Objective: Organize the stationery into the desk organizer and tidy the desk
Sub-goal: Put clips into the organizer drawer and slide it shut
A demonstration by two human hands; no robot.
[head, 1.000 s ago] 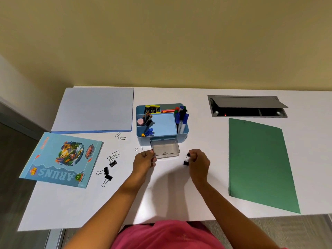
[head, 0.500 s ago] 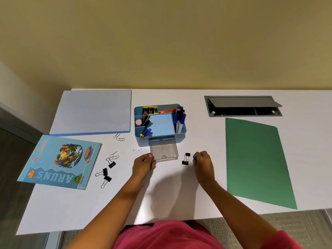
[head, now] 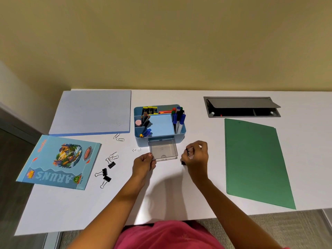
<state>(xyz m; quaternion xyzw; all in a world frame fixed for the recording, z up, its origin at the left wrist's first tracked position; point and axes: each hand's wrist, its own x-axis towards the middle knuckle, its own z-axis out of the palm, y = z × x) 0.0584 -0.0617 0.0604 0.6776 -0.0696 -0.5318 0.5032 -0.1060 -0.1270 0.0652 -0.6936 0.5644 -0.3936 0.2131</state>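
Note:
A blue desk organizer (head: 182,132) stands mid-desk, filled with pens, pencils and markers. Its clear drawer (head: 163,150) is pulled out toward me and looks empty. My left hand (head: 143,163) pinches the drawer's front left corner. My right hand (head: 196,155) is just right of the drawer, fingers closed on a black binder clip (head: 187,151); a dark bit (head: 183,163) shows under the hand. Three more black binder clips (head: 106,174) and several paper clips (head: 113,155) lie loose to the left.
A coloured booklet (head: 59,162) hangs over the desk's left edge. A pale blue pad (head: 91,112) lies at the back left, a green folder (head: 255,159) at the right, and an open cable hatch (head: 240,106) behind it.
My right hand has picked the black binder clip up off the desk and moved it toward the open drawer. My left hand stays on the drawer.

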